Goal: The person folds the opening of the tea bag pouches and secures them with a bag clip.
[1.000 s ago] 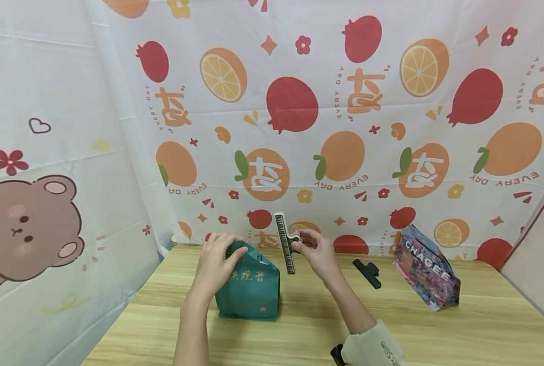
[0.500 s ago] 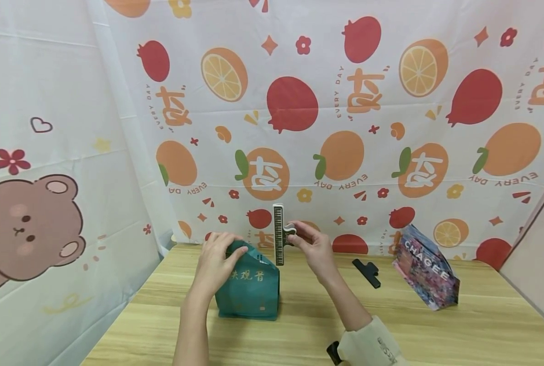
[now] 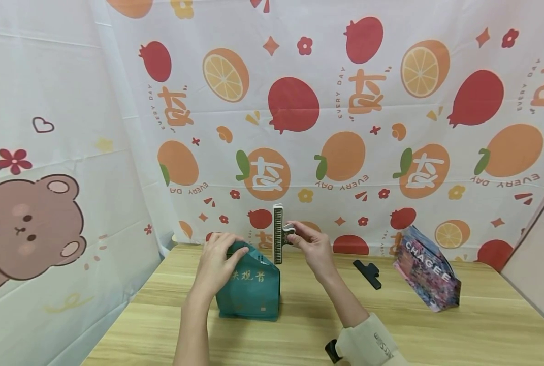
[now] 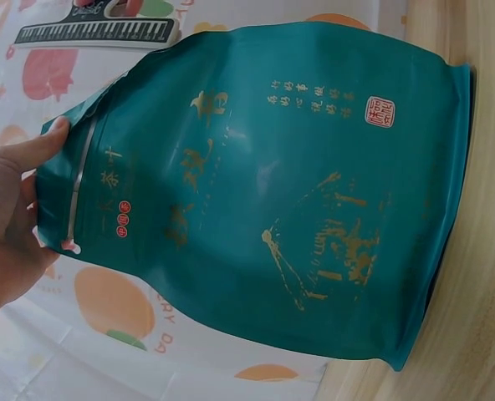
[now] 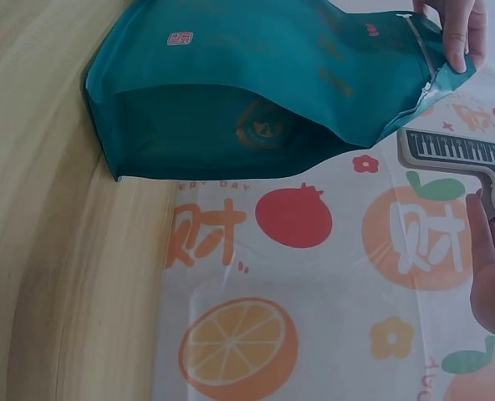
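Note:
A teal tea bag [image 3: 249, 292] with gold characters stands upright on the wooden table. My left hand [image 3: 217, 262] pinches its folded top; in the left wrist view the thumb [image 4: 43, 149] lies over the front near the tear strip. Just right of the bag's top, my right hand [image 3: 312, 249] holds a black-and-white clip [image 3: 278, 235] with a piano-key pattern by its handle. The clip's long bar is upright in the head view, raised above the table and close to the bag. In the right wrist view the clip [image 5: 461, 154] is partly cut off by the frame edge.
To the right lies a plain black clip [image 3: 368, 274] on the table [image 3: 299, 335]. Beyond it a colourful CHAGEE bag [image 3: 427, 269] stands tilted. A fruit-print cloth [image 3: 326, 117] hangs behind the table, and a bear-print cloth [image 3: 29, 229] hangs at left.
My right hand has raised the piano-key clip and moved it slightly left toward the teal bag, its bar turning from slanted to upright. My left hand has kept its place on the bag.

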Tool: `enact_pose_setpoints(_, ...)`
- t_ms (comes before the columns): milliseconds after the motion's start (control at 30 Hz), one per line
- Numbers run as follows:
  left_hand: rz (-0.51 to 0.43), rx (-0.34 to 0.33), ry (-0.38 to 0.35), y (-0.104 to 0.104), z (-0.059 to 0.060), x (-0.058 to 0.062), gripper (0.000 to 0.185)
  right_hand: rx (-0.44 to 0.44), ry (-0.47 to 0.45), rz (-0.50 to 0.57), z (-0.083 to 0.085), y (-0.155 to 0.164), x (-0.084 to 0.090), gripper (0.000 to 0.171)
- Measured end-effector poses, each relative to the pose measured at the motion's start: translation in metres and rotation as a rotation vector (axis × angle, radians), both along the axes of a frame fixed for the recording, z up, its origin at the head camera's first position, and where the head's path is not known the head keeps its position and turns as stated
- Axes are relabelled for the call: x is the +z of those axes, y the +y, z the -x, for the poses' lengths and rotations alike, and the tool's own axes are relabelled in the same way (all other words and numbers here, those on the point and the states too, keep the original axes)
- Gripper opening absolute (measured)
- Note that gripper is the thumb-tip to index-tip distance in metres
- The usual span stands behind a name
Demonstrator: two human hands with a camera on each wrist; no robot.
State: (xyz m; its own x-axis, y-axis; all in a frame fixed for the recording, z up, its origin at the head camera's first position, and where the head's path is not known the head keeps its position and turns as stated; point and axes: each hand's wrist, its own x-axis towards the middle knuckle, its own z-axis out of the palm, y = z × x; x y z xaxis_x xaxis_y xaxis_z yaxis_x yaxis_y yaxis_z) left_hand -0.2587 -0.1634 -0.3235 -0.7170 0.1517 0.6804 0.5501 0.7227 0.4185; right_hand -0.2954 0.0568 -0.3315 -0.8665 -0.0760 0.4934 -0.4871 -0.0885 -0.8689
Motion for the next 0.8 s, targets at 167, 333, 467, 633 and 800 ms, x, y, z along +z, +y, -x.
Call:
enact_pose_setpoints(167, 0.0, -0.001, 0.005, 0.0, 0.0006, -0.0003, 0.013, 0.009, 0.023, -0.037, 0.0006, -0.0001, 0.0016, 0.033)
enact_pose_setpoints(333, 0.0, -0.004, 0.009, -0.0001, 0.001, -0.0008, 0.013, 0.021, 0.047, -0.038, 0.0018, 0.0005, 0.0003, 0.034)
enact_pose_setpoints(467, -0.003, -0.006, 0.01, 0.0001, 0.001, -0.0012, 0.013, 0.028, 0.054, -0.042, 0.0021, 0.0006, -0.001, 0.033)
enact_pose_setpoints(633, -0.003, -0.002, 0.013, 0.0002, 0.0009, -0.0017, 0.012, 0.052, 0.053, -0.025, -0.0001, -0.0006, 0.0013, 0.029)
enact_pose_setpoints(800, -0.004, 0.001, 0.021, 0.0011, 0.0004, -0.0024, 0.012, 0.044, 0.08, -0.03, 0.0017, -0.0034, -0.0016, 0.03)
